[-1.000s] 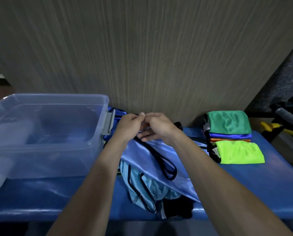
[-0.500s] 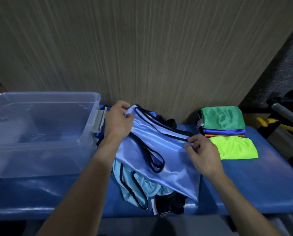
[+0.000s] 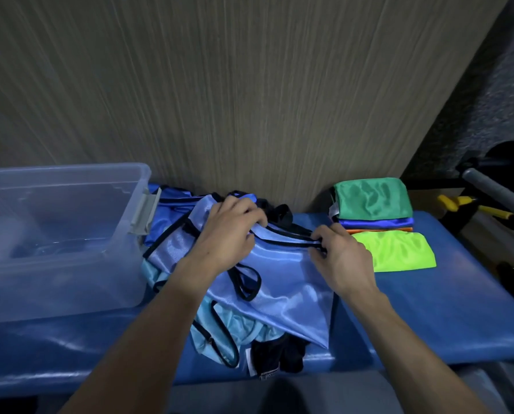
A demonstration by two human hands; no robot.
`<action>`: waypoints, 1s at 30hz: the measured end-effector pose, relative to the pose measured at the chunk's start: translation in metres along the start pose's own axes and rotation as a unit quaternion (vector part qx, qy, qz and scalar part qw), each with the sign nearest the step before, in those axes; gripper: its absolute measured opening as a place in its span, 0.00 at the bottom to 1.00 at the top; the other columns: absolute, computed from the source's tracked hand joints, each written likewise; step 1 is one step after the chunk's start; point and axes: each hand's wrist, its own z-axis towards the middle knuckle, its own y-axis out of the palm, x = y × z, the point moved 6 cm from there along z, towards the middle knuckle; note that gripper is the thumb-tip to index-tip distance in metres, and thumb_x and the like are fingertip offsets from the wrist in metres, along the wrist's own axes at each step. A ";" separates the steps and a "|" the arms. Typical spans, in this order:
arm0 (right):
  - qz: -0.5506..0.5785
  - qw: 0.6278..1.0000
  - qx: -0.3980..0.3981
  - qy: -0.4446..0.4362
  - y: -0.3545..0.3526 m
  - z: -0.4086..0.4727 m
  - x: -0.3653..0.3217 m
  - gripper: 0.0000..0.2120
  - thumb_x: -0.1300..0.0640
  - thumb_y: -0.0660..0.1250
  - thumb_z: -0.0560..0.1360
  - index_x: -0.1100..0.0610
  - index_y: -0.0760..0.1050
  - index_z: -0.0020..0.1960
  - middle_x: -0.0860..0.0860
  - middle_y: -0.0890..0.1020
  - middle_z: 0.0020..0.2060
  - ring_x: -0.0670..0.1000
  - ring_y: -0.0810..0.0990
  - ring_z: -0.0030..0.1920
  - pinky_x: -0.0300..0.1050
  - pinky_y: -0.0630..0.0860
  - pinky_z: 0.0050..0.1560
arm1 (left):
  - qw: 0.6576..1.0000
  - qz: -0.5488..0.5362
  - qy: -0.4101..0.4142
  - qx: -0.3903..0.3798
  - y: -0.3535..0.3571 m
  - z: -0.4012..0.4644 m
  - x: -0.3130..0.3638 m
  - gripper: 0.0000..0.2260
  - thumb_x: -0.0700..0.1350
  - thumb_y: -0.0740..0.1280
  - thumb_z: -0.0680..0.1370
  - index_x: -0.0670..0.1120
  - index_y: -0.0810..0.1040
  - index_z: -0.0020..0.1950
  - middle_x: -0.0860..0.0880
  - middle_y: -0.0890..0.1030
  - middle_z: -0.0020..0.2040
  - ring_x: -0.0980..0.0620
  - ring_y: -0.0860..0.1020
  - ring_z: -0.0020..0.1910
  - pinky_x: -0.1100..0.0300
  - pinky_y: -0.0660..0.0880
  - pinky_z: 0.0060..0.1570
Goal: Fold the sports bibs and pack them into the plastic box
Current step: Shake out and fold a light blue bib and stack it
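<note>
A shiny blue bib (image 3: 282, 282) with black trim lies on top of a loose pile of bibs in the middle of the blue padded bench (image 3: 447, 309). My left hand (image 3: 228, 231) grips its upper edge with curled fingers. My right hand (image 3: 340, 258) pinches the black-trimmed edge further right. Under it lie a light blue bib (image 3: 219, 333) and a black one (image 3: 279, 357). The clear plastic box (image 3: 61, 234) stands open at the left. A stack of folded bibs, green on top (image 3: 372, 198) and lime in front (image 3: 399, 251), sits at the right.
A wood-grain wall panel (image 3: 249, 85) rises directly behind the bench. At the far right are a grey padded bar (image 3: 497, 192) and yellow-handled tools (image 3: 470, 207). The box's grey latch (image 3: 145, 213) faces the bib pile.
My hands were together at the bib's top, then my right hand slid out right along the trimmed edge. My left hand has shifted right on the upper edge, and the bib is spread wider.
</note>
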 end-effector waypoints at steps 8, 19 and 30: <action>-0.037 0.999 0.015 -0.008 0.013 0.016 0.001 0.08 0.52 0.65 0.81 0.55 0.80 0.51 0.51 0.75 0.47 0.58 0.79 0.44 0.46 0.67 0.35 | 0.991 0.098 -0.062 0.071 0.004 -0.001 -0.030 0.04 0.48 0.74 0.77 0.54 0.84 0.51 0.53 0.78 0.58 0.46 0.71 0.62 0.48 0.59 0.67; -0.016 0.995 -0.021 0.093 0.025 0.039 0.004 0.14 0.49 0.62 0.82 0.58 0.78 0.49 0.56 0.76 0.51 0.62 0.79 0.48 0.48 0.67 0.39 | 0.984 -0.161 0.002 -0.070 0.009 0.000 0.028 0.10 0.60 0.61 0.81 0.57 0.78 0.53 0.58 0.79 0.51 0.58 0.77 0.53 0.49 0.76 0.54; 0.062 0.988 -0.054 0.134 0.000 -0.003 0.025 0.16 0.45 0.67 0.79 0.57 0.73 0.42 0.53 0.80 0.32 0.61 0.81 0.38 0.49 0.73 0.37 | 0.967 0.068 -0.028 -0.244 0.014 -0.026 0.003 0.29 0.67 0.65 0.76 0.58 0.70 0.75 0.55 0.67 0.76 0.46 0.55 0.79 0.41 0.42 0.78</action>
